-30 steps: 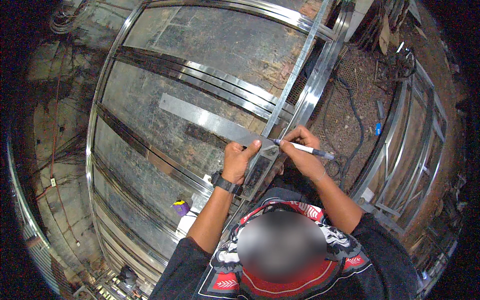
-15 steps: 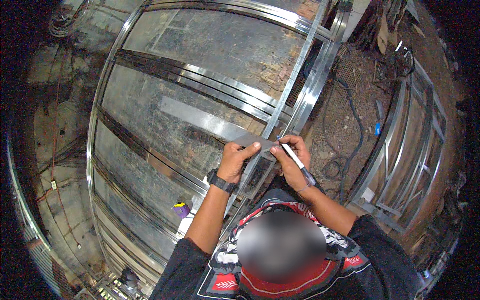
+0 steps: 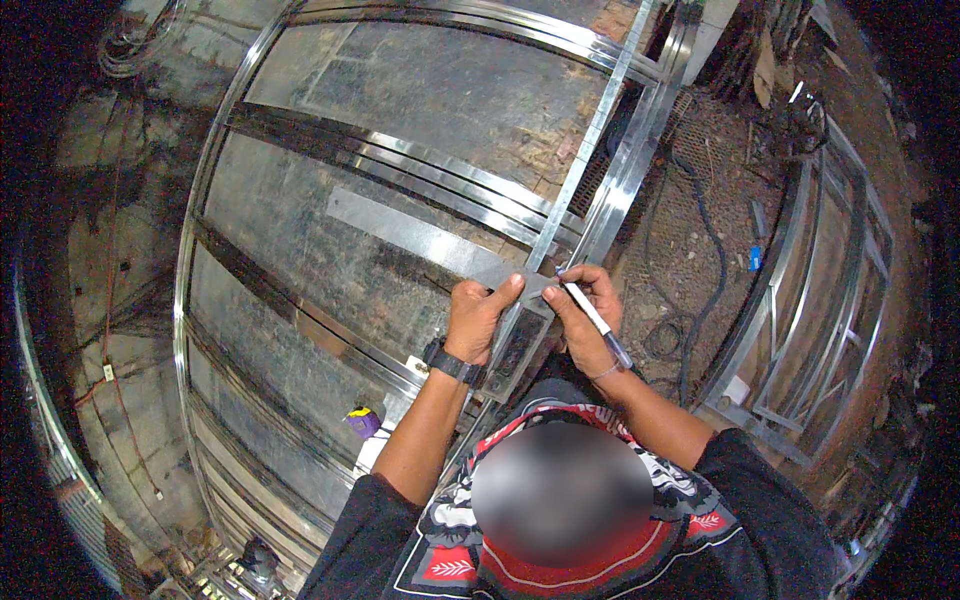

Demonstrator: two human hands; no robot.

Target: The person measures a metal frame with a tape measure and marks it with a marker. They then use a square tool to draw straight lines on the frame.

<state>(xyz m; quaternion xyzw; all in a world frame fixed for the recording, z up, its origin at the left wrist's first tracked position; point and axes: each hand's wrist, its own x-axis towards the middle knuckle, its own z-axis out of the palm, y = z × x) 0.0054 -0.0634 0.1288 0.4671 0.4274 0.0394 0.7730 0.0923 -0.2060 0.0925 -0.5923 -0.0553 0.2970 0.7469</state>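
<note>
A flat grey metal strip (image 3: 420, 240) lies slantwise across the panelled metal frame (image 3: 200, 160), its near end at my two hands. My left hand (image 3: 478, 315), with a dark watch on its wrist, grips that end with the thumb on top; its fingers are partly hidden underneath. Just to the right, my right hand (image 3: 590, 325) holds a white marker pen (image 3: 588, 308) slanting between its fingers, with the dark end toward the wrist. The right thumb is at the strip's end. A long narrow metal bar (image 3: 590, 150) runs away from the hands along the frame's right side.
A purple and yellow tape measure (image 3: 360, 420) rests on the frame left of my left forearm. To the right, a dark cable (image 3: 715, 230) crosses the littered floor beside a small blue object (image 3: 755, 258). Another metal frame (image 3: 790, 280) lies at the far right.
The metal strip has shifted slightly to the right and away from me. My left hand has moved a little rightward with it. My right hand still holds the marker, almost unmoved.
</note>
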